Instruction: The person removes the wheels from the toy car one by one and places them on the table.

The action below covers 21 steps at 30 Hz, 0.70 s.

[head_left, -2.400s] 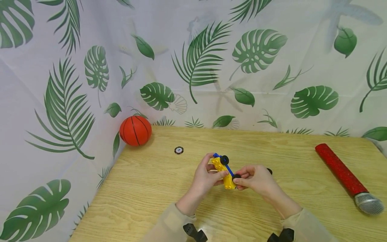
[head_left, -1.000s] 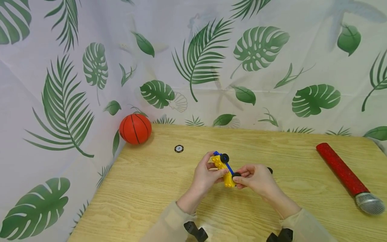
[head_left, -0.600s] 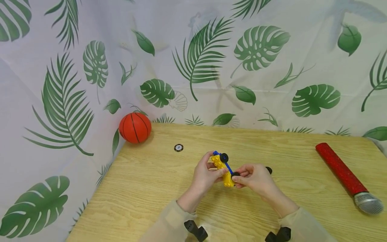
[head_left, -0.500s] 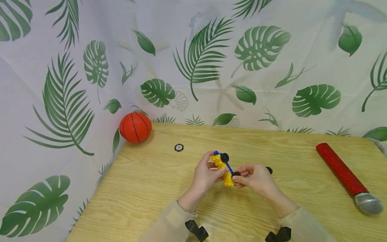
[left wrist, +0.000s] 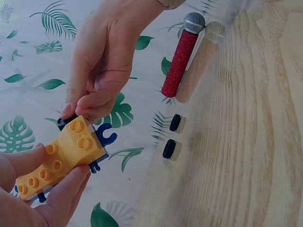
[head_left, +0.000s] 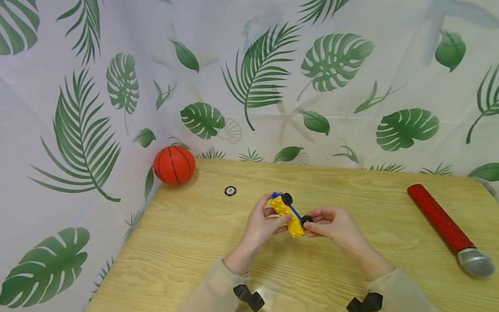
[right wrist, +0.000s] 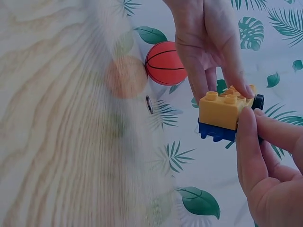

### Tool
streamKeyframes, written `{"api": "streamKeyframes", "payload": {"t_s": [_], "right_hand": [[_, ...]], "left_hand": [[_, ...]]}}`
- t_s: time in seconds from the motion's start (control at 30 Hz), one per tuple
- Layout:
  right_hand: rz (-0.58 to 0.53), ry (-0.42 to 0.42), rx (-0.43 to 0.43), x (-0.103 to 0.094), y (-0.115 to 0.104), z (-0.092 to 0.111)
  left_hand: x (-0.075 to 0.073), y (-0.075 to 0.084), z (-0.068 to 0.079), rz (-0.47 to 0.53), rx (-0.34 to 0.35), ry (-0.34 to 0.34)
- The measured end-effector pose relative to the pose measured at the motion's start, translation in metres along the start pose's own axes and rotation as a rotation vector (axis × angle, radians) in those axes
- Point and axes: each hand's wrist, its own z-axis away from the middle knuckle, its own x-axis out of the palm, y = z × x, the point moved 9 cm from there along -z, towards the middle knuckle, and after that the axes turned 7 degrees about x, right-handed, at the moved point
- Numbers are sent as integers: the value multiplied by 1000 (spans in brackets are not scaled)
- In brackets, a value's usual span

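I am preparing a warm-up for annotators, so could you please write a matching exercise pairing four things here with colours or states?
1. toy vehicle
2. ball
3. microphone
4. round chip

A. red and silver-grey
B. flat, dark rim, pale centre
C. gripped by the left hand, one wheel pinched by the right hand
D. orange-red with black lines

Pairs: 1-C, 2-D, 3-A, 4-B

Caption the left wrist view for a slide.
Left grip holds a yellow toy car, right grip a wheel; two loose wheels and microphone beyond.
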Motion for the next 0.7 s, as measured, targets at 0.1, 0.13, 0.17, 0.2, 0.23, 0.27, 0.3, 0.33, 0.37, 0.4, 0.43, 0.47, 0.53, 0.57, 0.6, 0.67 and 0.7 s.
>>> {"api": "streamKeyframes", "payload": {"t_s": [0.1, 0.13, 0.17, 0.2, 0.23, 0.27, 0.3, 0.33, 0.37, 0.4, 0.43, 0.47, 0.53, 0.57, 0.6, 0.67, 0.7], "right_hand": [[-28, -24, -28, 1, -2, 2], [-34, -28, -35, 0, -3, 3], [-38, -32, -42, 0, -4, 4], [-40, -34, -48, 0, -4, 5], [-40, -34, -51, -1, -4, 5], [-38, -33, -56, -1, -4, 6], [-39, -32, -59, -2, -4, 6], [-42, -30, -61, -2, -4, 6], [-42, -29, -68, -3, -4, 6], [-44, -28, -73, -3, -4, 5], [-46, -25, -77, -3, -4, 5], [-51, -21, -78, -4, -3, 5], [-58, -14, -77, -5, -3, 4], [-57, -9, -73, -6, -2, 4], [-56, -8, -71, -6, -2, 4], [-52, -8, -65, -7, -2, 4], [-50, -10, -64, -7, -2, 4]], "left_hand": [[0, -1, -1, 12, -3, -5], [-1, -1, -1, 11, -4, -4], [-1, -1, -1, 13, -8, -2], [-2, -2, -1, 16, -13, 2], [-2, -3, -1, 18, -16, 5], [-2, -3, -1, 20, -18, 7], [-3, -3, -1, 23, -21, 9], [-3, -3, -1, 26, -22, 12], [-3, -3, -1, 31, -24, 14], [-3, -4, -1, 33, -26, 16], [-3, -4, -2, 36, -25, 17], [-3, -4, -2, 40, -26, 17], [-4, -4, -1, 41, -28, 19], [-4, -4, -1, 41, -27, 19], [-4, -4, -1, 40, -25, 20], [-4, -4, -1, 40, -22, 20], [-4, -3, -1, 38, -22, 21]]}}
